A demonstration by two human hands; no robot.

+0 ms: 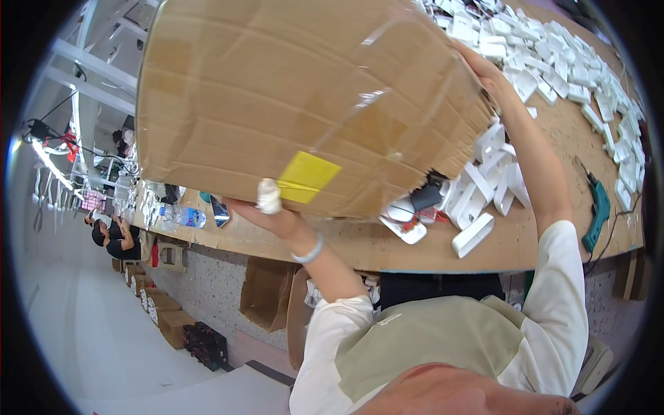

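I hold the cardboard box (304, 97) tipped over the workbench (553, 228): left hand (266, 204) clamped under its edge, right hand (484, 72) gripping the far side, white plastic parts (484, 187) beneath its mouth.

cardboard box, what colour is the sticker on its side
Yellow, on the brown cardboard box; the sticker shows in the head view.

Brown cardboard box (277, 90) with yellow label (308, 176), white plastic parts (553, 62), teal tool (598, 207)

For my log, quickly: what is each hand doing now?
Left hand: gripping the lower edge of the cardboard box.
Right hand: pressed against the box's far side, supporting it.
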